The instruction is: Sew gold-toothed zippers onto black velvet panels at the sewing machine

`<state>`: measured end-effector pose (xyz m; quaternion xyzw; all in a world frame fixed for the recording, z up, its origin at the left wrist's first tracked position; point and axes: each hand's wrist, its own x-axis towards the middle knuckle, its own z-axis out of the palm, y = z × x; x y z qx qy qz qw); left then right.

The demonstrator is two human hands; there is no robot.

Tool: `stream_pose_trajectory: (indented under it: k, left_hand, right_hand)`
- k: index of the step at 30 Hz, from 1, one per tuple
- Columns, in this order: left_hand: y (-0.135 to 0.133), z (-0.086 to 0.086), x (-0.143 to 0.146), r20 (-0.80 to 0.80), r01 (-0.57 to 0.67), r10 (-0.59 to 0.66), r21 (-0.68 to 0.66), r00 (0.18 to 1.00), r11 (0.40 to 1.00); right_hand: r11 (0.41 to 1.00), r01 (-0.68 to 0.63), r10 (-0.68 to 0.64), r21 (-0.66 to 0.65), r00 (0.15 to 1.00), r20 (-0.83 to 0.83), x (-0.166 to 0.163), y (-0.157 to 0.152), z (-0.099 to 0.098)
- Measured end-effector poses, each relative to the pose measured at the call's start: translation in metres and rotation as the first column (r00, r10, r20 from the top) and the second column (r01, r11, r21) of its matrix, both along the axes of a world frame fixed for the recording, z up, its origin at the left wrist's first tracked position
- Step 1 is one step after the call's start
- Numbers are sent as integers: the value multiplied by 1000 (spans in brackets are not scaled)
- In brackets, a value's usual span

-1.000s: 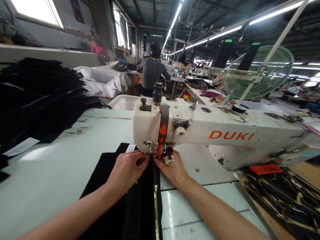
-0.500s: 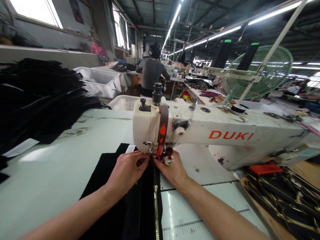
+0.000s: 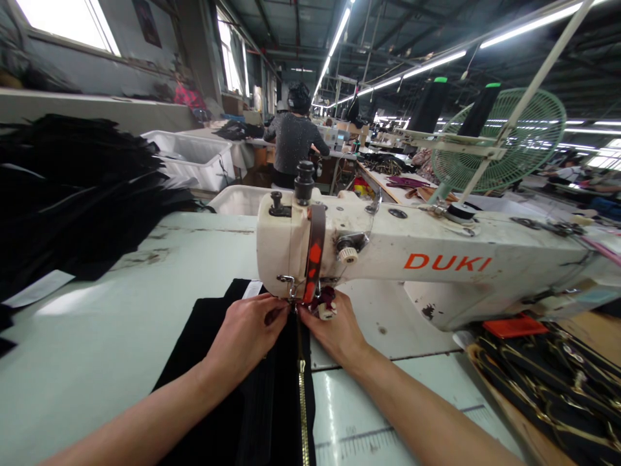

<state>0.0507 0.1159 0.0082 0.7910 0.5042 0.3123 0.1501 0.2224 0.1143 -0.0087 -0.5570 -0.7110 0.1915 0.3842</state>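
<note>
In front of the machine (image 3: 381,249), the black cloth (image 3: 286,401) lies flat on the pale table (image 3: 97,362), its upper part running in below the machine's head. A gold-toothed zip (image 3: 303,401) runs lengthwise along the cloth toward the needle area.

Both of the worker's hands are at the machine's foot. The left hand (image 3: 247,327), on the cloth, holds its thumb and forefinger narrow, tips nearly together; whether they pinch anything cannot be told. The right hand (image 3: 339,330) has its thumb reaching to the cloth beside the zip, its other fingers partly hidden by the machine, so their grip cannot be told.

Right of the machine's base, a red piece (image 3: 515,325) rests on black-and-gold straps (image 3: 557,395). Left of the machine is a black pile (image 3: 72,188). Just behind the machine stands a white tub (image 3: 233,198); above its arm are two black cones (image 3: 429,107) and, farther back, a green fan (image 3: 528,145). Well beyond the machine, a co-worker (image 3: 297,142) sits facing away.
</note>
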Motion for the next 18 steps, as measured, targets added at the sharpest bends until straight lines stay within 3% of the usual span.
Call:
stream_pose_trajectory:
  k: [18]
  left_hand:
    - [-1, -8, -2, -5, 58, -58, 47, 998, 997]
  right_hand:
    - [997, -20, 23, 74, 999, -34, -5, 6, -13]
